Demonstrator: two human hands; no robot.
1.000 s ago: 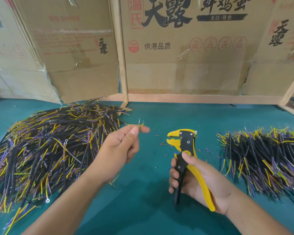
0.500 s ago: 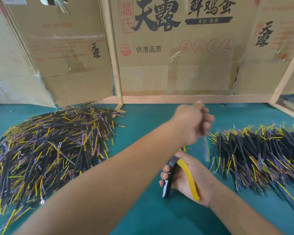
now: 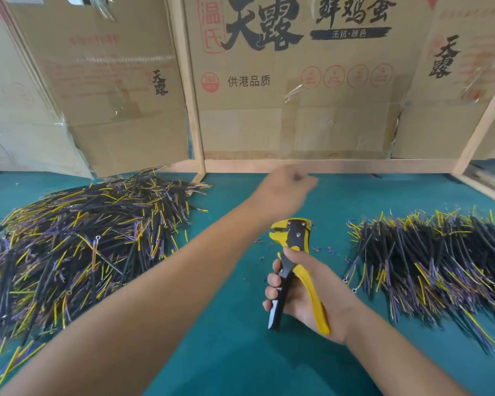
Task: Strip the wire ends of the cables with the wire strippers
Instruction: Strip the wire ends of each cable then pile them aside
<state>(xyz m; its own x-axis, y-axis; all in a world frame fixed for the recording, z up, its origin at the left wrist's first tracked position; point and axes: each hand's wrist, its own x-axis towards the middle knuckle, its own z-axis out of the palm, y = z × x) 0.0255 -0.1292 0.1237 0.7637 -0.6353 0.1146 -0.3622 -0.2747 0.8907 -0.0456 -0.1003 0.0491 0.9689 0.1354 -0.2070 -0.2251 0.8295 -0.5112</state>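
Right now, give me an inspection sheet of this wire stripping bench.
Surface: green table top.
Job's things: wire strippers, jaws pointing away.
Clutter: small insulation scraps around the tool.
Hands: right hand grips the strippers' handles; left hand is blurred above the table, grip unclear.
Cables: left cable pile, right cable pile.
Surroundings: printed cardboard boxes behind a wooden frame.

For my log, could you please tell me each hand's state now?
Left hand: blurred, cannot tell.
Right hand: holding the strippers.
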